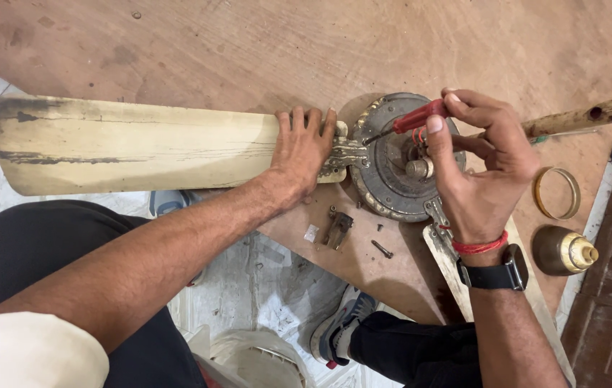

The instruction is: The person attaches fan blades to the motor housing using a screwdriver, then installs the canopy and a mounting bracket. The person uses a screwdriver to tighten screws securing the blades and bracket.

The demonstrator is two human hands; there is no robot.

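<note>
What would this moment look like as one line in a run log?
left hand: pressing flat on cream fan blade | right hand: holding red-handled screwdriver, tip at blade bracket on fan motor | loose screw on wooden board

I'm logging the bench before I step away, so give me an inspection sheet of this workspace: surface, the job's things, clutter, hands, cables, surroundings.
Surface: brown wooden board, scuffed and stained, laid over a pale floor.
Job's things: ceiling fan motor lying flat, one grimy cream blade out to the left, another blade toward the lower right; red-handled screwdriver with its tip at the blade bracket.
Clutter: loose screws and a small metal bracket near the motor; brass ring and brass canopy cup at right.
Hands: left hand pressed flat on the blade root; right hand holds the screwdriver.
Cables: red wires at the motor hub.
Surroundings: downrod at right.
</note>
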